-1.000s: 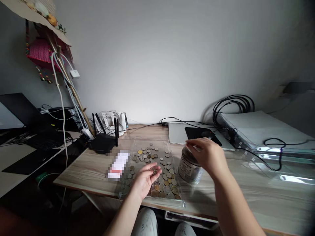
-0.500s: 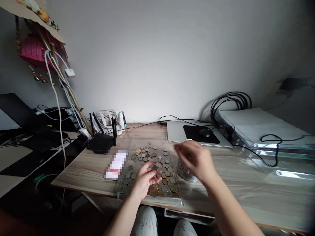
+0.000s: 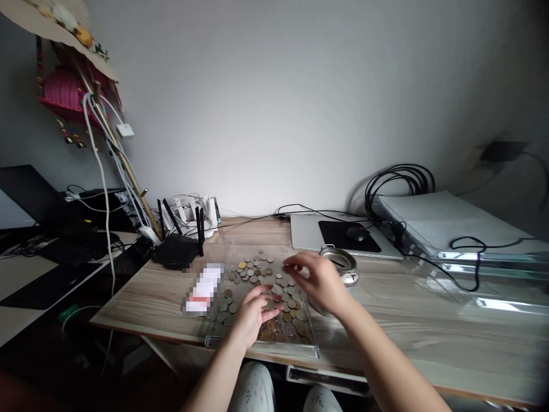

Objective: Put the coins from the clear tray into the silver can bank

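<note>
My left hand (image 3: 253, 315) is held over a clear plastic tray (image 3: 208, 341) near the desk's front edge. Its fingers are curled and partly spread, with what looks like a coin (image 3: 270, 305) between them. Many loose silver and gold-coloured coins (image 3: 288, 329) lie spread across the tray. My right hand (image 3: 317, 280) hovers at the tray's right side, thumb and fingertips a little apart; no coin shows in it. Partly behind it stands a round tin or jar (image 3: 343, 264) with a dark slot in its metal lid.
Left of the tray lies a blurred-out phone-like item (image 3: 203, 290), with a black router (image 3: 175, 250) behind it. A silver laptop (image 3: 302, 232), mouse pad (image 3: 338, 236) and mouse (image 3: 357, 232) are at the back. Clear drawers (image 3: 467, 257) and black cables stand right.
My right hand has moved left from above the jar toward my left hand, uncovering the slotted lid. The left hand's fingers have spread slightly while it stays over the tray.
</note>
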Tool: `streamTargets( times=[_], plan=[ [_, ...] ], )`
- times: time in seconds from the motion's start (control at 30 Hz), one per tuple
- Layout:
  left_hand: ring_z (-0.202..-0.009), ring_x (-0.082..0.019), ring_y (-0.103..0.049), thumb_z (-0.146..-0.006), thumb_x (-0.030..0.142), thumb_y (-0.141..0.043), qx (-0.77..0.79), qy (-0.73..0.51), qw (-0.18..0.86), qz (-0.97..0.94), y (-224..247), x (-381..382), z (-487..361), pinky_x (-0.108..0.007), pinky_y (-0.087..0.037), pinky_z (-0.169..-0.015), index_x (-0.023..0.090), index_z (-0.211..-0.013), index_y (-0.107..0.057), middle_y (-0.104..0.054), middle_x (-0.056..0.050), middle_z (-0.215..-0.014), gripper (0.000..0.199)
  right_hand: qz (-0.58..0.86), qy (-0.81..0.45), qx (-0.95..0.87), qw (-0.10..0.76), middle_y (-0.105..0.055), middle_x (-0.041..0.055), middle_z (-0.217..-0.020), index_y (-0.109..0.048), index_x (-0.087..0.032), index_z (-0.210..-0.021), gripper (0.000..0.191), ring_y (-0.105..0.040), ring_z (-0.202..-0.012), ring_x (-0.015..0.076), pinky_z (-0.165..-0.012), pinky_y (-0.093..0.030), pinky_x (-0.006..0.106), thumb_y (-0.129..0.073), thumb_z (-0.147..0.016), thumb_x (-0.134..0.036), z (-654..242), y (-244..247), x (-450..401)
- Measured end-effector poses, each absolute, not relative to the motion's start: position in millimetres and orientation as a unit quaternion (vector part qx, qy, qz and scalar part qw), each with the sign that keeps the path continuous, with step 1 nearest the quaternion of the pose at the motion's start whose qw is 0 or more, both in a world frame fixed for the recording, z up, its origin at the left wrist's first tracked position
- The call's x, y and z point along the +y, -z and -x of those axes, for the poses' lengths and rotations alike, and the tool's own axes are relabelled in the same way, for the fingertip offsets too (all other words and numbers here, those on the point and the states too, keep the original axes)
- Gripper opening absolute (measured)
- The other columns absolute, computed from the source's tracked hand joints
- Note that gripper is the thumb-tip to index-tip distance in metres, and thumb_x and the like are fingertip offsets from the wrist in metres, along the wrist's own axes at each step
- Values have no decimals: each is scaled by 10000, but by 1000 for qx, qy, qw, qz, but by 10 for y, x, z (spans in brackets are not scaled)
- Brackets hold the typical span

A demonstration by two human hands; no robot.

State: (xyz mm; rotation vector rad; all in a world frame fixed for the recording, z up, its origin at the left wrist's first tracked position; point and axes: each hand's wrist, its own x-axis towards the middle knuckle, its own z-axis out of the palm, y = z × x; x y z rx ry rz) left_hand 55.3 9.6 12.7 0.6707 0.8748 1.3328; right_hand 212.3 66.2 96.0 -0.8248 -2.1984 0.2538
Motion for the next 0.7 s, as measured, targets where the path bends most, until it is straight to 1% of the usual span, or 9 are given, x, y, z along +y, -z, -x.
streamTargets(
  times=[0.07,0.13,0.2,0.3,0.43,0.5,0.57,0.67,0.7],
  plan=[
    [-777,-185,-594,-632,96,-500,377,-589,653,-289,-120,101,-545,-370,-384,-811,118,-928,-562,-617,-115,-869,303,363,-66,-823,432,-609,41,-764,-608,-194,-810,173,-536,-691,134,-603,-388,234,-469,-749,-276,-2352,-1076,714],
    [-792,-193,-595,-623,73,-495,378,-594,649,-290,-111,107,-545,-378,-372,-831,116,-930,-565,-610,-125,-904,317,435,-18,-782,446,-607,35,-733,-620,-205,-768,170,-534,-665,144,-566,-378,239,-497,-718,-312,-2585,-1141,796],
    [-795,-201,-597,-624,65,-500,384,-595,643,-293,-105,109,-553,-383,-371,-833,117,-938,-560,-608,-131,-921,324,504,15,-753,423,-608,26,-700,-630,-217,-735,166,-533,-637,151,-542,-365,243,-520,-684,-329,-2774,-1155,880],
    [-806,-211,-596,-637,81,-527,397,-593,633,-298,-109,108,-570,-371,-385,-818,119,-963,-541,-614,-133,-913,329,547,6,-751,368,-616,13,-664,-639,-224,-708,156,-535,-597,150,-507,-345,236,-535,-648,-324,-2924,-1120,966],
    [-799,-209,-600,-656,145,-571,418,-587,618,-314,-120,101,-583,-337,-419,-765,127,-1019,-504,-632,-114,-840,369,555,-19,-765,327,-612,3,-615,-637,-218,-676,141,-521,-536,130,-466,-321,220,-531,-636,-302,-2937,-1084,999],
    [-770,-204,-607,-652,169,-590,430,-580,612,-324,-124,97,-584,-315,-436,-721,130,-1030,-497,-635,-102,-800,392,536,-31,-784,312,-607,2,-608,-632,-211,-670,142,-515,-532,125,-477,-331,220,-524,-646,-298,-2914,-1101,985],
    [-738,-198,-612,-642,187,-605,439,-574,607,-331,-128,95,-585,-290,-444,-676,132,-1024,-501,-632,-96,-784,400,510,-13,-789,342,-611,17,-657,-630,-200,-723,173,-526,-592,138,-526,-357,231,-512,-672,-315,-2866,-1136,940],
    [-699,-190,-615,-620,200,-628,445,-575,599,-334,-131,95,-589,-265,-445,-630,135,-998,-516,-626,-85,-767,400,461,44,-777,426,-606,53,-754,-609,-180,-830,234,-529,-711,156,-626,-374,249,-460,-742,-336,-2683,-1162,804],
    [-689,-188,-615,-613,203,-634,445,-577,598,-334,-131,96,-591,-262,-444,-621,137,-991,-521,-624,-80,-758,400,436,48,-791,427,-601,58,-763,-601,-178,-849,242,-526,-725,155,-643,-371,249,-439,-763,-336,-2587,-1147,747]
  ],
)
